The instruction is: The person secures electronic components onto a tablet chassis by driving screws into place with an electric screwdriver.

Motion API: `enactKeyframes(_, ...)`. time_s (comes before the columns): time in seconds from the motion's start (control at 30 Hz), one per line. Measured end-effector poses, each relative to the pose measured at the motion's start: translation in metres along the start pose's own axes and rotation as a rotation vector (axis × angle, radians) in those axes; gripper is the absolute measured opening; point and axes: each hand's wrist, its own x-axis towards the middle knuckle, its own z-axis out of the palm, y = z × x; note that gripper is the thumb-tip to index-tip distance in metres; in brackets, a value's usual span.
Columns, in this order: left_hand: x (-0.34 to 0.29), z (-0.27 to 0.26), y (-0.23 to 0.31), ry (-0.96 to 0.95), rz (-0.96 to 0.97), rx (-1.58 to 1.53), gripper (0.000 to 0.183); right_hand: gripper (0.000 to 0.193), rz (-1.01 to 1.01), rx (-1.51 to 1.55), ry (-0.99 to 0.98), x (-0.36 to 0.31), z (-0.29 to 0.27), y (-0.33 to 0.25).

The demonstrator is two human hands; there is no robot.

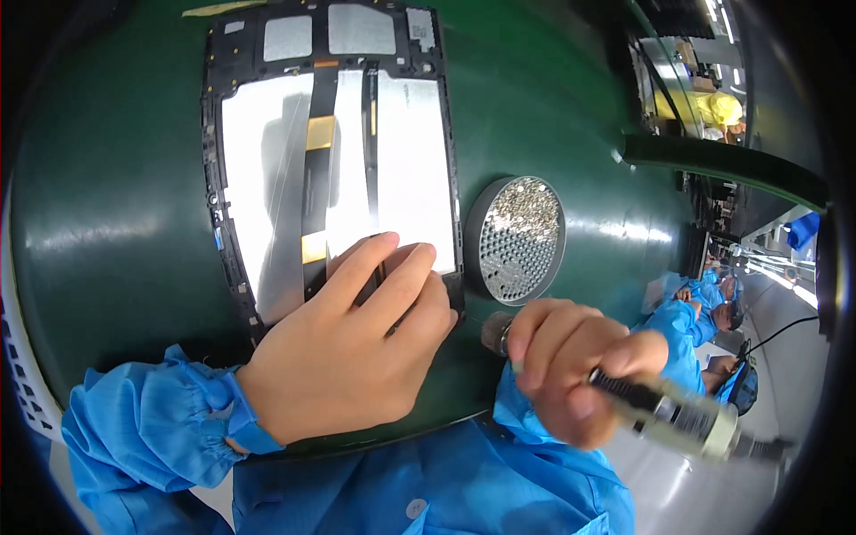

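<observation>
A tablet-like device (pixel 401 178) lies on the green work surface, its black frame and silvery panel facing up. Dark ribbon cables (pixel 318 192) with gold-coloured patches run down the panel. My left hand (pixel 357 343) rests on the lower part, fingers stretched and slightly apart over the panel. Its thumb is hard to make out. To the right, my right hand (pixel 584 366) is wrapped round a pale electric screwdriver (pixel 691 419), whose cord end points right and is blurred. A small clear object (pixel 496 333) shows beside this hand; I cannot tell what it is.
Just right of the device stands a round grey screw tray (pixel 473 236), with many small screws heaped at its far side. A dark green bar (pixel 731 165) crosses the right side. People in blue (pixel 691 312) sit farther off, and yellow clothing (pixel 713 109) shows beyond.
</observation>
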Motion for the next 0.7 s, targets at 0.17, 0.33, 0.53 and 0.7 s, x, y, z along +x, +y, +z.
enactKeyframes(0.17, 0.000, -0.001, 0.003, -0.003, 0.015, 0.024, 0.024, 0.035, -0.011, -0.015, 0.355, 0.000, -0.025, 0.004)
enactKeyframes(0.33, 0.000, 0.005, 0.001, 0.012, 0.026, 0.027, 0.025, 0.036, 0.008, -0.050, 0.429, 0.001, -0.035, 0.012)
enactKeyframes(0.53, 0.002, 0.003, 0.002, -0.015, 0.009, 0.011, 0.026, 0.036, 0.014, -0.024, 0.420, 0.000, -0.035, 0.017)
enactKeyframes(0.7, 0.000, 0.004, 0.002, -0.010, 0.016, 0.024, 0.026, 0.036, -0.011, -0.054, 0.421, 0.000, -0.037, 0.020)
